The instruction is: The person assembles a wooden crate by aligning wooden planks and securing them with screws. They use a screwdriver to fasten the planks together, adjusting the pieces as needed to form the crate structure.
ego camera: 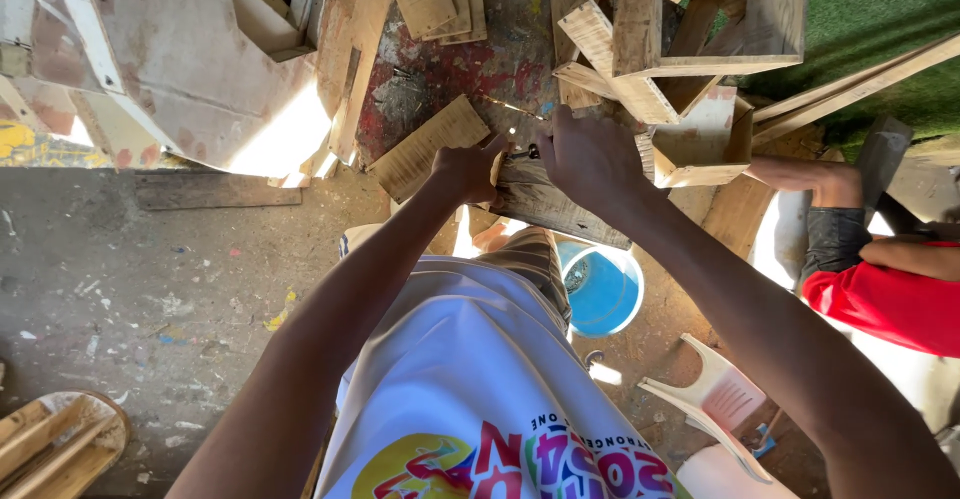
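My left hand [466, 171] grips the near end of a weathered wooden plank [550, 204] that lies across the workbench edge. My right hand [590, 159] is closed around a small dark metal tool [531, 152] held against the top of the same plank. A lighter slatted board [425, 147] lies just left of my left hand. My white printed shirt and striped trousers fill the lower middle of the view.
Wooden crate frames [690, 39] and loose offcuts pile behind the plank on a paint-stained bench [470, 69]. A blue bucket [603, 289] stands on the floor below. Another person in a red sleeve [890, 299] stands at right. A white plastic chair [715, 399] lies nearby.
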